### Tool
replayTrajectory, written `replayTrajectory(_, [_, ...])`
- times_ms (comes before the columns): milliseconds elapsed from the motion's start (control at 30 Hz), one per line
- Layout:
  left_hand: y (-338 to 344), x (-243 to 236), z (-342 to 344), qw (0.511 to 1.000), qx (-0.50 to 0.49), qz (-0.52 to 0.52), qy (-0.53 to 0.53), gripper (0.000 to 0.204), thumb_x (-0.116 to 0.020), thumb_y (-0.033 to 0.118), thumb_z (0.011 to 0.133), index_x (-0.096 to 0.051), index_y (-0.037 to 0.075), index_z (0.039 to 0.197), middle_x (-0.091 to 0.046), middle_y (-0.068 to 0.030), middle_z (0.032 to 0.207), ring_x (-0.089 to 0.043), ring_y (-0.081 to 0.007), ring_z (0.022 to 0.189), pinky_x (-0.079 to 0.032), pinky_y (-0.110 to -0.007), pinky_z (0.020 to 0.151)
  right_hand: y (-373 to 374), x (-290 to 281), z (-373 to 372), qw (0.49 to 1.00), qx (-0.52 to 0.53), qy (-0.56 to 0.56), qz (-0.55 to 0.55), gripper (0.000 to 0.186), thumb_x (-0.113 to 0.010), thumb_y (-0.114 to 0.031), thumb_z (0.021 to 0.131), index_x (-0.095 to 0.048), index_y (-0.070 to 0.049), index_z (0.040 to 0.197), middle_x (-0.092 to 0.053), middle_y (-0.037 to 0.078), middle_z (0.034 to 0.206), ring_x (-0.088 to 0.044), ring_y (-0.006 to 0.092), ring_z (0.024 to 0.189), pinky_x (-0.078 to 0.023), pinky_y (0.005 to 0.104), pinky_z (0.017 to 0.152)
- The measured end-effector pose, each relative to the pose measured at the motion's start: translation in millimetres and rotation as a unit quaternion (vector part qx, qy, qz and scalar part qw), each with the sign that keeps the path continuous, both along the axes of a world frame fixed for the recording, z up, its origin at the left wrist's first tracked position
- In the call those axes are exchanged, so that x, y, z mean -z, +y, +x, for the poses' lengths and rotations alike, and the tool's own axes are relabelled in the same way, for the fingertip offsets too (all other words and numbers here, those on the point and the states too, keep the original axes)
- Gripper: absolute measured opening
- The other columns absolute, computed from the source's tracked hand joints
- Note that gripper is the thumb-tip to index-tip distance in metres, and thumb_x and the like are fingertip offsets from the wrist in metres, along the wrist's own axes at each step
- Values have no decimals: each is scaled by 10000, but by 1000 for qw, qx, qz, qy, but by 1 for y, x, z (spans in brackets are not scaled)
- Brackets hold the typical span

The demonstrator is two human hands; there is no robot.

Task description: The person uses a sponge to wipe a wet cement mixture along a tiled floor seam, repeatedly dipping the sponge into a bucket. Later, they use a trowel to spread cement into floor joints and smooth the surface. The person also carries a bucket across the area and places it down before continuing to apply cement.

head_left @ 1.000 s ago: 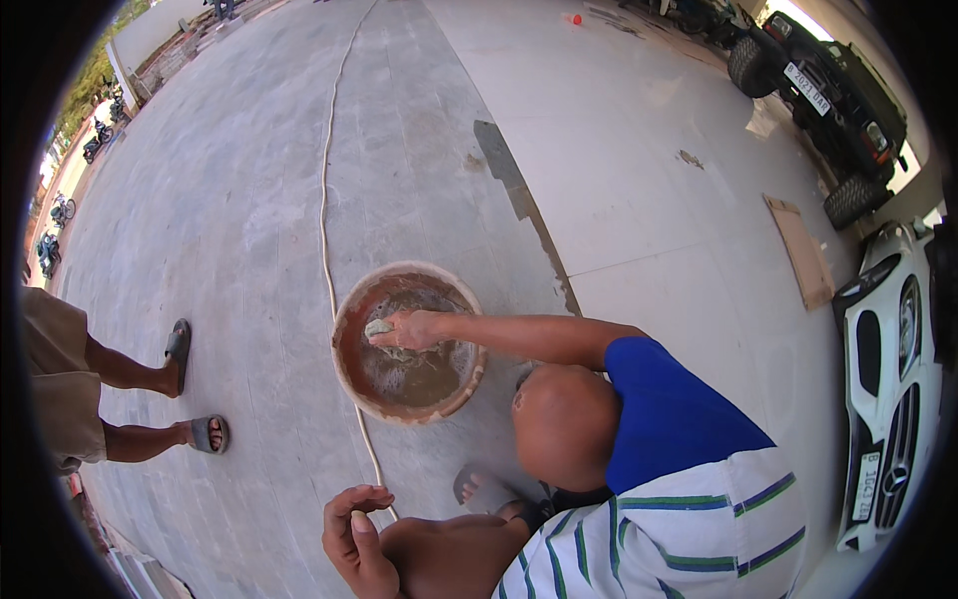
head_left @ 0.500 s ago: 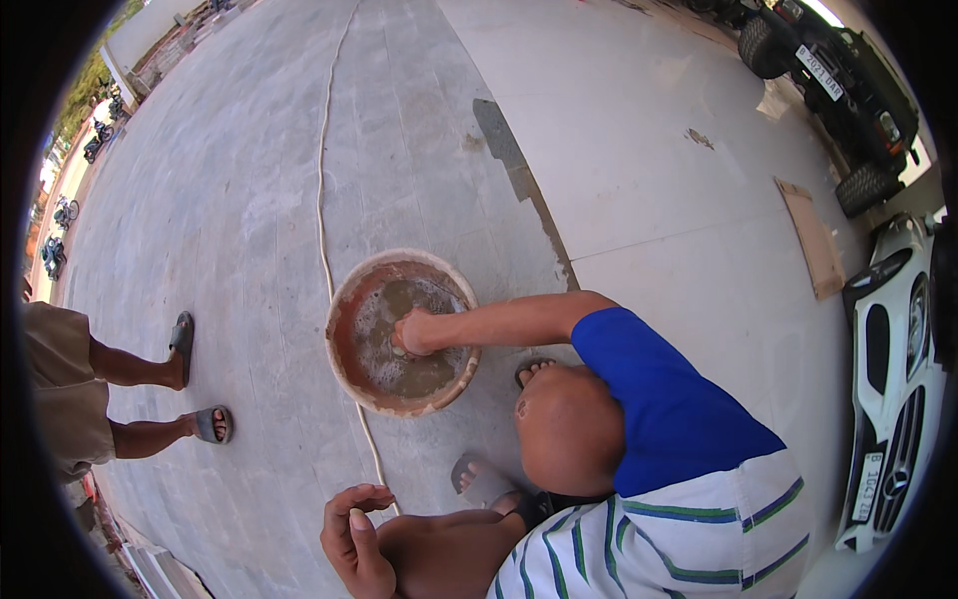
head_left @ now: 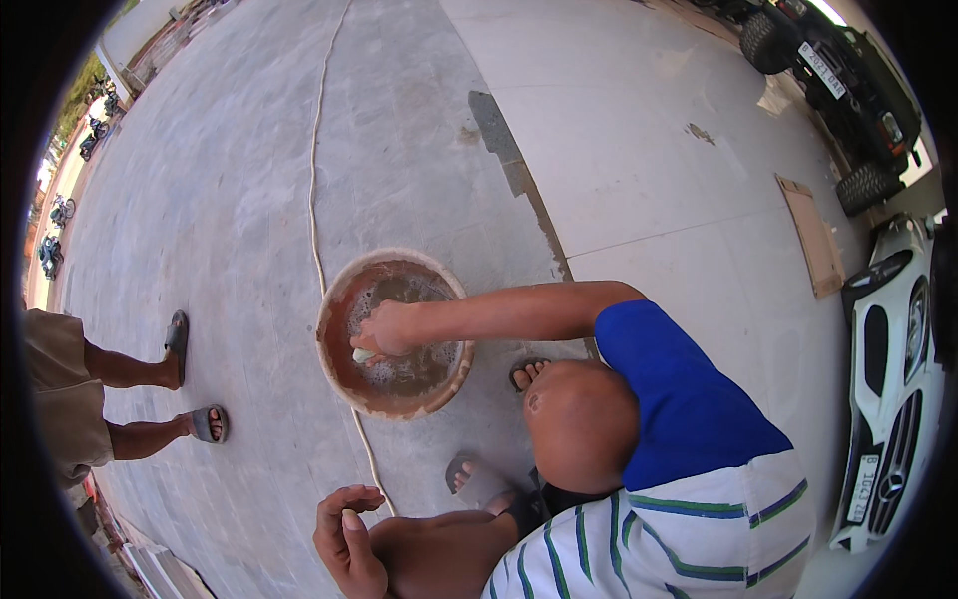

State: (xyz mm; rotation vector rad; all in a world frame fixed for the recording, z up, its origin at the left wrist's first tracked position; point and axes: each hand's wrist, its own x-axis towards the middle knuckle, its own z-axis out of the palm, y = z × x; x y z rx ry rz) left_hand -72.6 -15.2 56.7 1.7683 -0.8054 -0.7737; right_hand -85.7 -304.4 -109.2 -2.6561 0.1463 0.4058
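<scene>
As I log the feed around the basin (head_left: 394, 411): bystander's legs (head_left: 145, 439) to its left. Left hand (head_left: 349, 544) off its near side, loosely curled, nothing held. Pale lump (head_left: 364, 355) inside, left of the basin's middle, at murky water. Right hand (head_left: 387, 327) closed over it, fingers partly hidden. I judge it light, soft, slippery; best gripped across its middle.

The basin (head_left: 337, 339) is reddish-brown, its water (head_left: 414, 372) brown, the shirt (head_left: 689, 539) white, striped green and blue.
</scene>
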Motion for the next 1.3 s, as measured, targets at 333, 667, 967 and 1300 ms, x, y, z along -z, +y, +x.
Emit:
replayTrajectory(333, [-7, 35, 19, 998, -40, 17, 49, 428, -345, 287, 1002, -507, -81, 1150, -588, -201, 1053, -574, -260, 970, -452, -380, 899, -153, -41, -63, 964, 189, -141, -126, 636, -370, -568, 923, -542, 8, 1130, -565, 221, 777, -594, 287, 686, -520, 411, 660])
replayTrajectory(667, [-90, 9, 10, 988, -41, 125, -76, 488, -372, 378, 991, -531, -55, 1152, -582, -173, 1110, -577, -271, 997, -474, -388, 866, -428, 119, -130, 880, 400, -111, -233, 576, -472, -499, 900, -481, -45, 1255, -537, 133, 1230, -505, 271, 1169, -449, 427, 940])
replayTrajectory(967, [-184, 44, 25, 973, 93, 200, -69, 505, -387, 392, 982, -537, -68, 1126, -589, -176, 1094, -588, -274, 967, -479, -389, 854, -435, 222, -176, 840, 318, -175, -404, 580, -463, -452, 917, -469, -25, 1309, -485, 144, 1339, -431, 281, 1264, -293, 421, 1089])
replayTrajectory(1300, [-192, 68, 60, 983, 43, 134, -119, 461, -306, 348, 1015, -472, -27, 1225, -541, -148, 1152, -557, -230, 1003, -437, -357, 866, -369, 218, -212, 849, 307, -148, -404, 549, -475, -377, 924, -466, 15, 1308, -486, 190, 1329, -425, 317, 1270, -277, 440, 1096])
